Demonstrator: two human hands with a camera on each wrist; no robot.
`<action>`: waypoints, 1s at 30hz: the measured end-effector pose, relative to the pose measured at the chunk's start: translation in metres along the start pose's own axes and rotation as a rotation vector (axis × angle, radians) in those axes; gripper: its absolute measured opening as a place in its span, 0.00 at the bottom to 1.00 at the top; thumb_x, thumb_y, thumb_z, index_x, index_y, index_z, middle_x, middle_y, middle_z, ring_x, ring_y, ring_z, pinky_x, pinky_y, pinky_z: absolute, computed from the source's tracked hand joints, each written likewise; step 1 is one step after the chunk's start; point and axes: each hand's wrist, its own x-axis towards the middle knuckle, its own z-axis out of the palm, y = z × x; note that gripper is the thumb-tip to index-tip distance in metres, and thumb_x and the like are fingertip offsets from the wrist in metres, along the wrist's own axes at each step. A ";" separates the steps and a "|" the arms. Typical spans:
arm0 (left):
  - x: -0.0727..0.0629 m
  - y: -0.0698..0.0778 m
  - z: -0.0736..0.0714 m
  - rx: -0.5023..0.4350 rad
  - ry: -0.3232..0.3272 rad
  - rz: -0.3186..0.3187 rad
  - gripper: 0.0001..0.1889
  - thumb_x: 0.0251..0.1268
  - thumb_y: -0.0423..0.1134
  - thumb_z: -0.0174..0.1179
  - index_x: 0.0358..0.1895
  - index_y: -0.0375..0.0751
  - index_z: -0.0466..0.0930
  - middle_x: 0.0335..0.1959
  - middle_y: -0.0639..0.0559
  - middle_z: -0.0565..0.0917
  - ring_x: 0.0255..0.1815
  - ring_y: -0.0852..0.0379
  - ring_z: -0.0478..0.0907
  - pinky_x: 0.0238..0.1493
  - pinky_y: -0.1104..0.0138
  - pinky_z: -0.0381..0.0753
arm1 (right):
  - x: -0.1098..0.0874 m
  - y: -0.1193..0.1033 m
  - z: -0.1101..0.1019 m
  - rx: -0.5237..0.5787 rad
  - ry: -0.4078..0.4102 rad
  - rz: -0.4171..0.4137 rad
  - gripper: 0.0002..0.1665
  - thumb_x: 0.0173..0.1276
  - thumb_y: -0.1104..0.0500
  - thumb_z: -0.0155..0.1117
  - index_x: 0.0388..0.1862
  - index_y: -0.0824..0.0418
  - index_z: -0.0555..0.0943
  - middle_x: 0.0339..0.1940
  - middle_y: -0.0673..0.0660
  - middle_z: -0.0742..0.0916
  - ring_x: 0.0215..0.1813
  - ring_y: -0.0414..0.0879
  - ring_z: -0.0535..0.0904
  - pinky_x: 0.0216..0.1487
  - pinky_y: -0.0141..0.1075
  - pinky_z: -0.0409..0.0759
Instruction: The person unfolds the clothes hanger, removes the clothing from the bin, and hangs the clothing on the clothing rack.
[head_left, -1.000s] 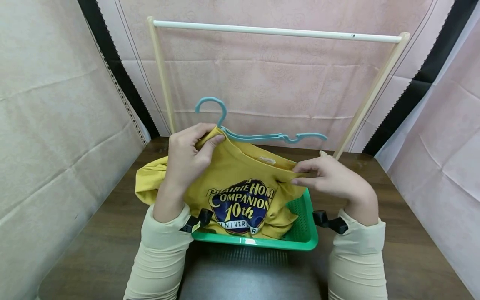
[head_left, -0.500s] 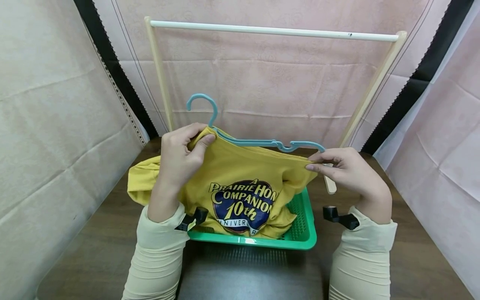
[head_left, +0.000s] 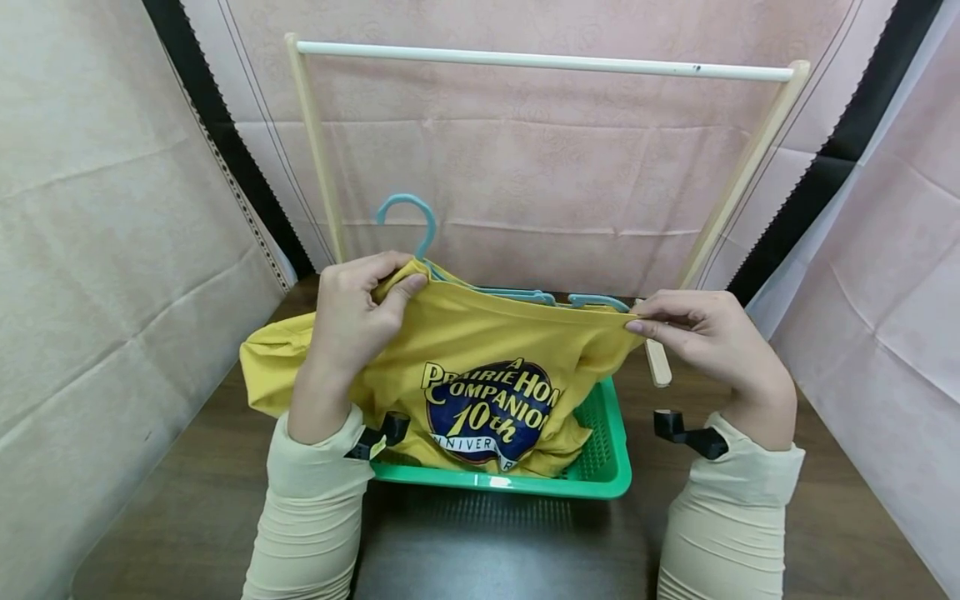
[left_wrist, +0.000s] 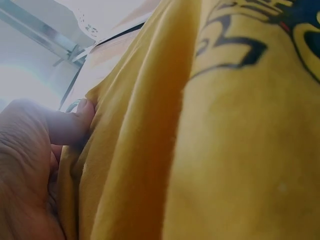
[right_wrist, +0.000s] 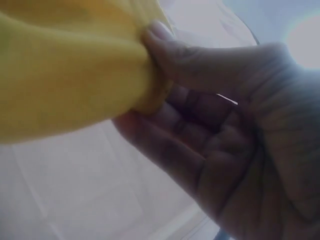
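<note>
Both left hand (head_left: 357, 307) and right hand (head_left: 701, 333) pinch the shirt (head_left: 480, 343), dressing the hanger (head_left: 517, 294), I'd say; its half-hidden end (head_left: 600, 302) probably wants tucking.

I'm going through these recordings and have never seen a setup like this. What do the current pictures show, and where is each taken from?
There is no machine: a person works with two bare hands. The wide picture comes from a camera on the head; the two close ones come from cameras on each wrist. On the brown tabletop stand a green plastic basket and, behind it, a clothes rack. The left hand and right hand pinch the neckline of a yellow printed T-shirt, whose lower part lies in the basket. A light-blue hanger is partly hidden by the shirt.
</note>
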 end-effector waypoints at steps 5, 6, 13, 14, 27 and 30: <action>0.000 0.002 0.000 0.001 -0.038 -0.024 0.03 0.65 0.37 0.70 0.36 0.43 0.89 0.29 0.54 0.85 0.23 0.61 0.71 0.25 0.72 0.65 | 0.001 -0.001 0.000 0.008 0.013 -0.005 0.20 0.54 0.79 0.73 0.36 0.56 0.89 0.32 0.50 0.90 0.30 0.34 0.81 0.31 0.23 0.78; 0.000 0.002 0.000 -0.001 -0.046 -0.024 0.03 0.65 0.37 0.69 0.35 0.43 0.89 0.28 0.54 0.85 0.22 0.61 0.71 0.25 0.72 0.66 | 0.001 -0.002 0.000 0.007 0.015 -0.002 0.19 0.55 0.78 0.73 0.36 0.56 0.89 0.33 0.51 0.90 0.31 0.34 0.82 0.32 0.23 0.79; 0.000 0.003 0.003 -0.041 -0.129 0.007 0.02 0.66 0.36 0.69 0.37 0.44 0.90 0.31 0.58 0.86 0.24 0.62 0.73 0.27 0.72 0.68 | 0.002 -0.009 0.000 0.013 0.045 -0.013 0.18 0.56 0.79 0.72 0.36 0.56 0.89 0.33 0.49 0.89 0.31 0.37 0.83 0.34 0.24 0.80; 0.000 0.003 0.004 -0.041 -0.144 0.015 0.02 0.66 0.36 0.68 0.37 0.44 0.90 0.31 0.58 0.86 0.25 0.62 0.73 0.27 0.71 0.69 | 0.002 -0.010 0.000 0.009 0.054 -0.025 0.19 0.55 0.79 0.72 0.36 0.57 0.89 0.33 0.49 0.89 0.32 0.37 0.83 0.35 0.23 0.80; -0.002 0.011 0.014 -0.053 -0.299 0.034 0.04 0.70 0.42 0.66 0.35 0.50 0.86 0.21 0.62 0.75 0.18 0.63 0.63 0.21 0.68 0.64 | 0.029 -0.052 0.017 -0.019 0.254 -0.182 0.12 0.55 0.81 0.70 0.31 0.68 0.89 0.29 0.58 0.89 0.28 0.35 0.76 0.29 0.23 0.69; -0.002 0.013 0.017 -0.052 -0.279 0.079 0.04 0.69 0.42 0.66 0.35 0.50 0.86 0.22 0.62 0.76 0.18 0.64 0.63 0.21 0.69 0.63 | 0.031 -0.044 0.026 0.001 0.246 -0.191 0.12 0.56 0.79 0.71 0.33 0.64 0.90 0.32 0.55 0.90 0.32 0.35 0.80 0.33 0.23 0.73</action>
